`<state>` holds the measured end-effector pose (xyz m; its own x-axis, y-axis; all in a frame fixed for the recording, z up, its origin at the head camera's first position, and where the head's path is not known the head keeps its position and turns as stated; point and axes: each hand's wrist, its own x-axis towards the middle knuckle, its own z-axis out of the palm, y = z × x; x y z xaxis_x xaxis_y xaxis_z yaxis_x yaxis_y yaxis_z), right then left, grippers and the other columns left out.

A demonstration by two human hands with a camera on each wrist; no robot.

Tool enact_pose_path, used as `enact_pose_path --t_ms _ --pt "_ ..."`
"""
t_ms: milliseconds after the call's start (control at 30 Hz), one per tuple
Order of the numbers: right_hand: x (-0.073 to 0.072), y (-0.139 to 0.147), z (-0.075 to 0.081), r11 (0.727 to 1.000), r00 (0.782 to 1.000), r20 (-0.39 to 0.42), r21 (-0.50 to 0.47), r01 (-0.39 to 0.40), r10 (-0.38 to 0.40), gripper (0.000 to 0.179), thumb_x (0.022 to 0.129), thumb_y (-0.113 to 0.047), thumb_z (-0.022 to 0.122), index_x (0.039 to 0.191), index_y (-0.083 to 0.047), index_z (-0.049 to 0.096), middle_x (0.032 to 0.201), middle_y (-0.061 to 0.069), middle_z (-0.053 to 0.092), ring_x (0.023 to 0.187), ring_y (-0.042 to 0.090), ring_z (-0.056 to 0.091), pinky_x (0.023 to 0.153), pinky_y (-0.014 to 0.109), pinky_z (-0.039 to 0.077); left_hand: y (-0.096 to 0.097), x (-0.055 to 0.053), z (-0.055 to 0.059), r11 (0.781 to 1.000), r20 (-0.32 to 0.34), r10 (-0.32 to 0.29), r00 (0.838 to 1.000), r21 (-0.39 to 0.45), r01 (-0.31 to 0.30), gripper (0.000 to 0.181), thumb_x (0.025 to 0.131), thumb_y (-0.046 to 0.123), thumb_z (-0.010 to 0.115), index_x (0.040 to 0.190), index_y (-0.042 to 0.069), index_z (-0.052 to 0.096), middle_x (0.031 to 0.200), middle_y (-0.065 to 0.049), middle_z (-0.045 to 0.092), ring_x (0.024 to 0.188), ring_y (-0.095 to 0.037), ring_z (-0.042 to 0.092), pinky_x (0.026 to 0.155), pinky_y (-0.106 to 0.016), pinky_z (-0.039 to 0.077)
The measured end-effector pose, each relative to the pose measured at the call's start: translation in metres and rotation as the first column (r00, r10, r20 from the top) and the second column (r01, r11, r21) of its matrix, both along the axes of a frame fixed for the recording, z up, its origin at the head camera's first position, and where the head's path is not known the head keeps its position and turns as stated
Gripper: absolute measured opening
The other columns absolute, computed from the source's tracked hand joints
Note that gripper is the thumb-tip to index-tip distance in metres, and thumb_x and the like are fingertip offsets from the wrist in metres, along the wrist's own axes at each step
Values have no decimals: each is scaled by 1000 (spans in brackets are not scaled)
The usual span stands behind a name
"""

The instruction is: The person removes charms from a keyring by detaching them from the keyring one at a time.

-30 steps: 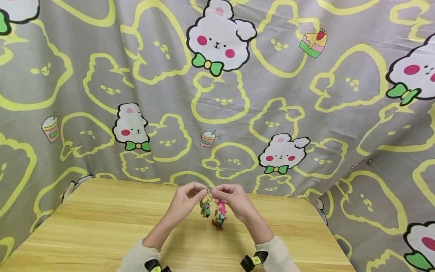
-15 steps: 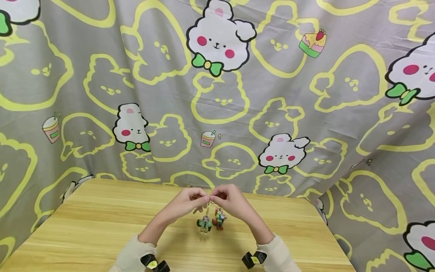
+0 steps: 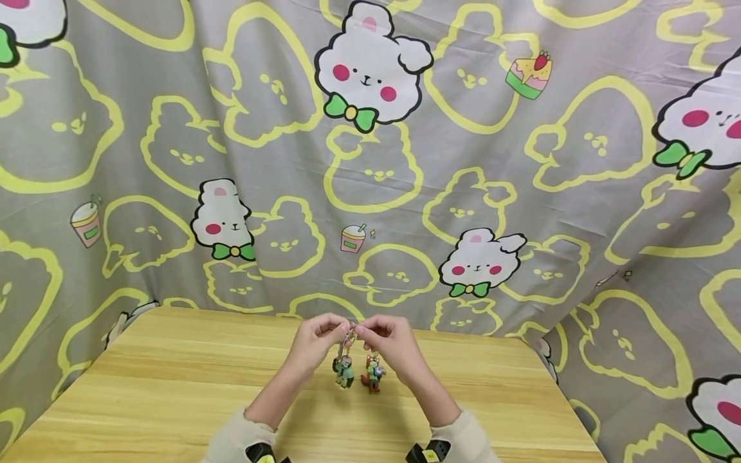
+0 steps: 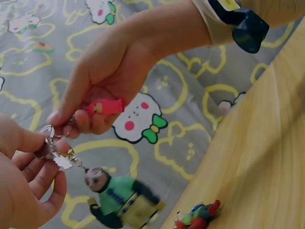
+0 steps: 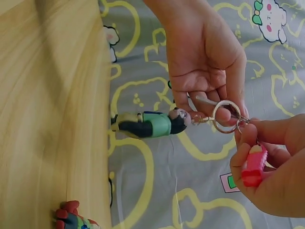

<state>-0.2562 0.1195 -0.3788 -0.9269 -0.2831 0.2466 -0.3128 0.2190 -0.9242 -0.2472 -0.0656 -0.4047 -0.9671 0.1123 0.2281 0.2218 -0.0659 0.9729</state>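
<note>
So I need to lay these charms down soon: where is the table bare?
The table is bare wood left of the left hand out to the curtain, and right of the right hand to the far edge. It is crowded only mid-table, under the hands, where the green figure and red figure are.

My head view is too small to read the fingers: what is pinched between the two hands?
Observer: A metal key ring; the left hand and the right hand both pinch it.
Operator: Is the green figure on that ring?
Observer: Yes, the green figure hangs from it by a short chain.
Operator: Anything else in the right hand?
Observer: A pink charm, tucked under its curled fingers.
</note>
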Motion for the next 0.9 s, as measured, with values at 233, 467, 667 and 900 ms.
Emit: enact_pose_path --t_ms 233,467,667,900 --pt "-1 5 3 997 1000 -22 77 -17 19 16 95 -14 72 98 1 77 88 23 71 65 9 56 59 20 47 -6 -2 -2 987 -101 -68 993 -150 53 22 100 18 67 111 0 74 103 -17 75 86 -13 70 80 -24 56" --pt "-6 14 10 961 986 -86 251 -114 140 13 96 -14 72 94 -2 77 80 13 70 62 7 53 57 19 45 -13 -1 0 921 -213 -115 970 -388 24 14 97 17 70 107 11 78 100 -6 77 87 -16 70 75 -25 56" --pt "-8 18 14 902 957 -144 393 -177 251 12 96 -10 70 89 -3 77 76 7 69 59 3 49 56 19 43 -13 1 7 835 -256 -144 956 -549 -22 13 96 12 71 106 13 79 91 4 75 82 -8 65 70 -24 54" --pt "-8 16 13 882 955 -138 435 -180 263 14 97 -10 69 87 -2 75 74 5 68 59 3 50 55 19 45 -8 5 13 756 -304 -140 942 -647 -97 16 97 8 68 107 13 79 96 3 73 81 -8 63 65 -22 50"
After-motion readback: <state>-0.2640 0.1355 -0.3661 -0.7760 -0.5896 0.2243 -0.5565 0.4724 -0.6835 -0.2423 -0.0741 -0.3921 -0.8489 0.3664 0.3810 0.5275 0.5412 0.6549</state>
